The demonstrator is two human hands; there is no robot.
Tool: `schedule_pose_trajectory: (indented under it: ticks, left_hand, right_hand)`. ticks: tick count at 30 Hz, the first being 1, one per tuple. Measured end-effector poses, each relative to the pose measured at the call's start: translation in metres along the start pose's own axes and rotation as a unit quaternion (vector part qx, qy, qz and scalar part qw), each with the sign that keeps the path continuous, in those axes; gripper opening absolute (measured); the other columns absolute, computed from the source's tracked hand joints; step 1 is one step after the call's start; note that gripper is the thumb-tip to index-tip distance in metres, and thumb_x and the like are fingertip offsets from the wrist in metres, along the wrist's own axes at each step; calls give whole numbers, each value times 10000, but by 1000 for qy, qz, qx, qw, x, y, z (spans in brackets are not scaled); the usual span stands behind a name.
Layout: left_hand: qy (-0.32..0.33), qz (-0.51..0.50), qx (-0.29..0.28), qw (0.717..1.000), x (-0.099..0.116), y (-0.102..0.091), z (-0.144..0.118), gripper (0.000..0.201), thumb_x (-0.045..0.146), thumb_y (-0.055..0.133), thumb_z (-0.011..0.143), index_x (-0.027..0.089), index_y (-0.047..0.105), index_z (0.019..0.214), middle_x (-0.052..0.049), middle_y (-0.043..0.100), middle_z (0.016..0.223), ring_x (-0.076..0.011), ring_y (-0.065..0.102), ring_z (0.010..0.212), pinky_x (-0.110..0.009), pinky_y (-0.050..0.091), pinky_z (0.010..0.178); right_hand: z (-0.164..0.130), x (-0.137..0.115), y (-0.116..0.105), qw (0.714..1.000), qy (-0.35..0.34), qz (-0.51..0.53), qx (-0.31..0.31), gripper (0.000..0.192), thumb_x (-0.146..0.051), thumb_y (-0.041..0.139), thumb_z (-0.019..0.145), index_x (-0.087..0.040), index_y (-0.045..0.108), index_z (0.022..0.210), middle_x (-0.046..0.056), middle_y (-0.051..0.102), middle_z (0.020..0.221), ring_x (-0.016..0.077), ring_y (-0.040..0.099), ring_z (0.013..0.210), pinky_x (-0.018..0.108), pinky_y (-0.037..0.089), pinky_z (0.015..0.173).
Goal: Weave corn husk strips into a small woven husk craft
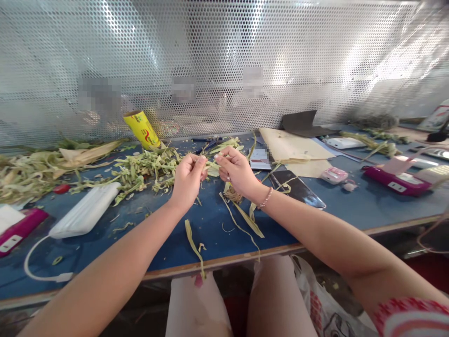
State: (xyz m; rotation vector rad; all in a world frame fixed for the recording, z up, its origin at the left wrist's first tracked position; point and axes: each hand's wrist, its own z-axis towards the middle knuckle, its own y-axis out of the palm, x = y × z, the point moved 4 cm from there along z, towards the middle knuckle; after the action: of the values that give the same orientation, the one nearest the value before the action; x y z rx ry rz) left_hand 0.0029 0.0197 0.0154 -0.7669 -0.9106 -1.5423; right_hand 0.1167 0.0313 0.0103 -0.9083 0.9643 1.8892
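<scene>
Knees and a plastic bag [315, 299] sat closest to us, just under the table edge. We noted the blue table [351, 206] as the largest item, with a perforated metal screen [224, 56] standing along its far side. Heaps of green-yellow leaf strips [140, 168] covered the left and middle of the table, reaching out to the far left edge. Brown paper [291, 147] lay right of centre, a dark phone [298, 187] just in front of it. A white power bank [86, 210] lay at left, its cable [35, 267] curling toward us; a magenta device [396, 180] rested at right. A yellow roll [142, 128] leaned against the screen.

Our left hand [187, 178] and right hand [236, 171] were raised above the table middle, nearly touching. Both were closed in a pinch on one leaf strip [211, 164] held between them. Longer strips [242, 215] trailed down from beneath the right hand onto the table, and one loose strip [194, 243] hung over the near edge. A bracelet [265, 198] circled the right wrist.
</scene>
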Motion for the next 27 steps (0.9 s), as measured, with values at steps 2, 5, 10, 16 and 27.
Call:
schedule_pose_trajectory:
  ticks: [2,5,10,16,27]
  left_hand:
    - [-4,-3,-10,1000,-6,-2,1,212,391,552,767,183,525,737,48,410,521,-64,391,468,-214,331,473]
    - [-56,-52,-2,997,-17,-2,2,234,396,555,753,190,537,861,15,513,668,-82,481,573,-228,394,542]
    - [-70,22,-44,996,-21,4,-1,293,296,667,647,184,540,886,-21,586,848,-129,560,780,-260,441,699]
    - [7,244,-49,968,-9,3,-4,163,323,531,760,167,546,715,0,558,651,-123,518,616,-254,405,617]
    - [67,283,-23,957,7,0,-4,185,185,460,783,174,559,627,27,517,507,-109,486,508,-221,362,554]
  right_hand:
    - [1,3,-1,999,34,20,13,246,-320,573,756,-216,358,696,-134,288,393,19,256,320,166,171,355]
    - [1,6,-4,995,74,55,40,261,-296,566,763,-216,329,689,-133,277,406,18,250,325,160,160,357]
    - [1,6,-6,990,86,97,61,248,-271,539,781,-203,327,673,-120,307,430,14,273,346,145,177,355]
    - [0,10,1,996,66,54,35,239,-341,561,762,-196,381,700,-124,350,410,16,305,340,144,229,352]
    - [0,11,-5,994,78,-44,-61,254,-370,629,689,-150,505,685,-67,499,507,30,446,421,168,371,415]
